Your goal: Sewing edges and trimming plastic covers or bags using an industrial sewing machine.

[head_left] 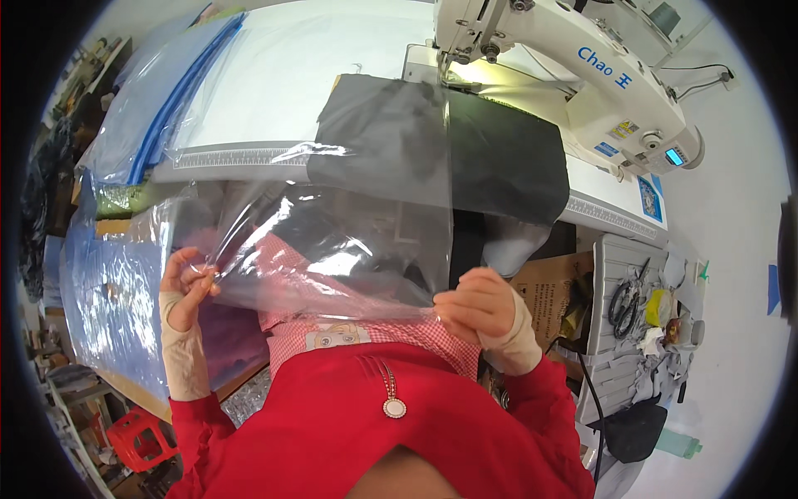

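Note:
I hold a clear plastic sheet (349,224) stretched out in front of my chest. My left hand (187,279) pinches its left edge. My right hand (478,303) grips its lower right corner with closed fingers. Seen partly through the plastic, a piece of black fabric (507,162) lies on the sewing table (274,75), reaching under the needle of the white sewing machine (582,66). Both wrists wear beige sleeves under red cuffs.
A stack of blue plastic sheets (158,100) lies at the table's left, and more clear plastic (108,299) hangs over a side bench. To the right, a grey tray (632,291) holds scissors (623,299) and small items beside a cardboard box (553,291). A red stool (137,437) stands lower left.

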`<state>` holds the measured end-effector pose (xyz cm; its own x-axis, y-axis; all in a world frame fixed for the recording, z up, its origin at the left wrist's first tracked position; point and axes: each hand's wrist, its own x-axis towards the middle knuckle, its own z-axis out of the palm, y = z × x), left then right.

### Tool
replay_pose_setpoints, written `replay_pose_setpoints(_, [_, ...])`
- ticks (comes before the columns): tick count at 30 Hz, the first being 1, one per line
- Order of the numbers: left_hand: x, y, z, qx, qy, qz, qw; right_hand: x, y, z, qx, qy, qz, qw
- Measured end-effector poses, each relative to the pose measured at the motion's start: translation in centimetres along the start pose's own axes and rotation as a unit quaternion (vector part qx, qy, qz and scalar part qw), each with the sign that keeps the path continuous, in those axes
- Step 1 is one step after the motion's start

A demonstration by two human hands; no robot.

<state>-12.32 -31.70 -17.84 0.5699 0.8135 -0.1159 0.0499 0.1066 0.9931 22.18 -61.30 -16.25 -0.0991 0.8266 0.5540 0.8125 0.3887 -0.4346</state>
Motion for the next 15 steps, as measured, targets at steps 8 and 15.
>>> replay_pose_setpoints(8, [6.5,-1.2,0.5,0.007,0.005,0.017,1.0,1.6,5.3,1.7,0.015,0.06,0.016,0.998])
replay_pose_setpoints(15, [8.3,-5.8,-0.5,-0.177,-0.043,-0.096,0.979,-1.1,2.4,10.0,0.494,0.324,0.357,0.724])
